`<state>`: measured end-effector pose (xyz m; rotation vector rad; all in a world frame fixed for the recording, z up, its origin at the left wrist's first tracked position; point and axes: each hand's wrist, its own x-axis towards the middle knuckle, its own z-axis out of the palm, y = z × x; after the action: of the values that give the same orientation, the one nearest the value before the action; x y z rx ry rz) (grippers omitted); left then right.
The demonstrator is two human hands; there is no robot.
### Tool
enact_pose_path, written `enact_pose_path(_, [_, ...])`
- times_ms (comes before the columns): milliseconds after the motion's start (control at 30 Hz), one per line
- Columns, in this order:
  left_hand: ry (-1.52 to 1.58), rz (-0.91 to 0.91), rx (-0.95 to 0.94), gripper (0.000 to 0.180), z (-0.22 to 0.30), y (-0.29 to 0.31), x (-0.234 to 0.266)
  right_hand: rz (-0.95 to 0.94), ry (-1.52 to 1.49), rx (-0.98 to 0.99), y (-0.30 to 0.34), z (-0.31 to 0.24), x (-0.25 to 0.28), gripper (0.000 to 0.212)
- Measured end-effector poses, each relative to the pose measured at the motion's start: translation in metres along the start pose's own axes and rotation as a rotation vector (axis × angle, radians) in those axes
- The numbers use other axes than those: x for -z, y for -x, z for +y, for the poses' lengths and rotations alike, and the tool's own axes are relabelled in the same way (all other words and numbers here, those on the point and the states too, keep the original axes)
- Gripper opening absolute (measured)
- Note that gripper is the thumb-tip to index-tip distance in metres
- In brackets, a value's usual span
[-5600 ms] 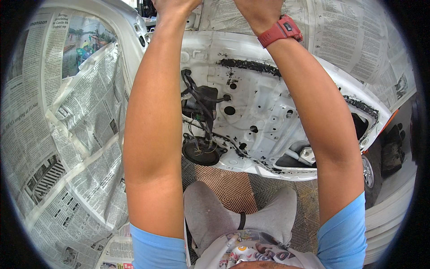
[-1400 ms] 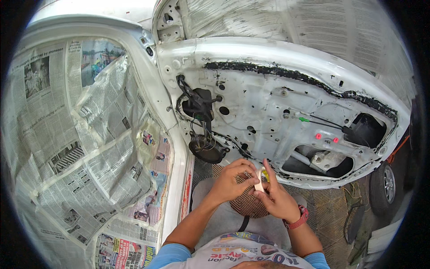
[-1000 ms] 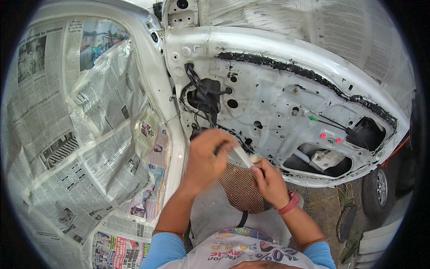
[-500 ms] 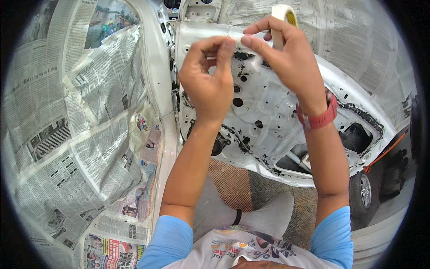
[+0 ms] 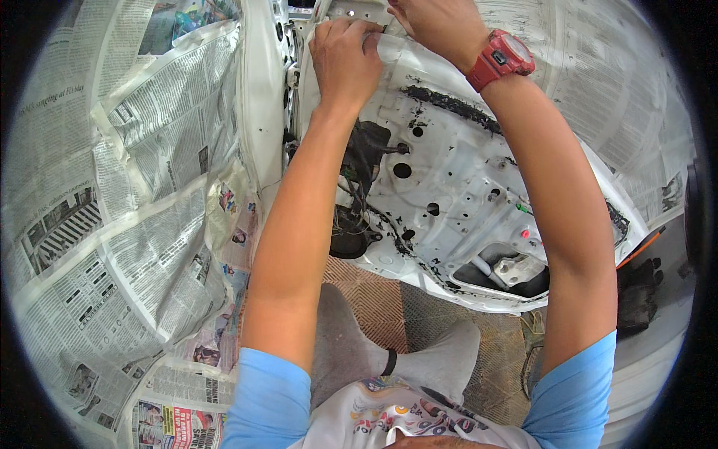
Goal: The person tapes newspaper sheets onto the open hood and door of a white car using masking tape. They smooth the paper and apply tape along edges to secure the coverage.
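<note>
My left hand (image 5: 345,63) is at the upper left edge of a white car door panel (image 5: 464,187), its fingers bent and pressed together. Whatever they pinch, if anything, is hidden. Farther up and to the right, my right hand (image 5: 441,26) reaches to the top of the view, wearing a red wristwatch (image 5: 502,60). Its fingers look curled, but the picture's edge cuts part of them off, so what they hold does not show. The door's inner face has several holes, black sealant streaks (image 5: 452,107) and dark wiring (image 5: 364,168).
Taped newspaper sheets (image 5: 164,224) cover the surface at left, and more newspaper (image 5: 591,82) lies beyond the door. A white body pillar (image 5: 260,97) stands left of the door. Below is a ridged tan and grey floor mat (image 5: 374,288), with my legs over it.
Both hands have moved up and away from me, the right one partly out of view. The roll of masking tape that hung at my right hand no longer shows. My view has shifted slightly.
</note>
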<state>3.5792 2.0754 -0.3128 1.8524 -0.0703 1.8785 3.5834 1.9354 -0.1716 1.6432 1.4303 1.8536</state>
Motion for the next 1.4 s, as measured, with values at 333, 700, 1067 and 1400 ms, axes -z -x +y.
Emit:
enact_pose_path(333, [0.085,0.022,-0.013,0.023,-0.010,-0.002,0.005,-0.116,0.011,0.029,0.011,-0.012,-0.011,0.018])
enact_pose_path(700, [-0.049,0.005,-0.024,0.021,-0.010,-0.007,0.005,-0.288,-0.030,0.007,0.010,-0.003,-0.007,0.014])
enact_pose_path(1067, [-0.108,-0.111,-0.027,0.025,-0.008,-0.034,0.007,-0.262,-0.074,0.011,0.012,0.002,-0.008,0.021])
enact_pose_path(1400, [-0.013,-0.232,0.152,0.019,0.011,-0.050,0.017,-0.213,-0.054,-0.005,0.018,-0.004,-0.010,0.026])
